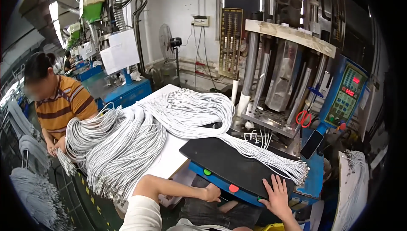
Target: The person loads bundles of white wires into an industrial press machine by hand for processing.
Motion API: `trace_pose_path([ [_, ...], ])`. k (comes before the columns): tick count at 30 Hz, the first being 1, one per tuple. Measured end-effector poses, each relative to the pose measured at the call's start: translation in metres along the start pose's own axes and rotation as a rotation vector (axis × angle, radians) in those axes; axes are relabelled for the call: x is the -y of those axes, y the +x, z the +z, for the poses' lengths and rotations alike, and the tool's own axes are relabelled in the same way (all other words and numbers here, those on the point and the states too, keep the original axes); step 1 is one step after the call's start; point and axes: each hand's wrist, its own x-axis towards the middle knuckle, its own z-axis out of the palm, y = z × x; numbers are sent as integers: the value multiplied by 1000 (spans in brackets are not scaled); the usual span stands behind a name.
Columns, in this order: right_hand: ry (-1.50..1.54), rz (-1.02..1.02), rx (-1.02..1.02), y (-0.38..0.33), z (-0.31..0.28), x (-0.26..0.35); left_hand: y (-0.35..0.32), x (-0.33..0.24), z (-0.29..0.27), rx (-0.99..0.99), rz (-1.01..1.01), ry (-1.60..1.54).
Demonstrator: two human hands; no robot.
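Note:
My left hand [211, 193] is curled at the front edge of the blue machine console [237, 193], just left of a red round button [233, 188]; nothing shows in it. My right hand [277, 195] lies flat with fingers spread on the black mat [229, 163] that covers the console top. A bundle of white cables [271, 163] crosses the mat, its metal ends just above my right fingertips. A green button [207, 172] sits farther left on the console edge.
Large piles of white cables [127, 142] cover the white table [171, 154] to my left. A person in a striped shirt [63, 104] handles cables at far left. A vertical moulding machine [284, 78] with red scissors [302, 118], a control panel [347, 95] and a phone [312, 143] stands ahead.

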Motion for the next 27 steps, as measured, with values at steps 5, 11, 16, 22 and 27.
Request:
trace_pose_path([
  [5, 4, 16, -6, -9, 2, 5, -81, -25, -125, 258, 201, -232],
  [11, -17, 43, 6, -4, -2, 1, -195, -11, -336, -962, 795, -1474],
  [16, 4, 67, 52, 3, 5, -5, -164, -16, -342, -1111, 932, -1819],
  [22, 16, 80, 74, 7, -4, -3, -150, -6, -333, -1042, 995, -1960],
  [27, 5, 75, 16, 1, 11, -4, -146, 0, -330, -1050, 1024, -2044],
])
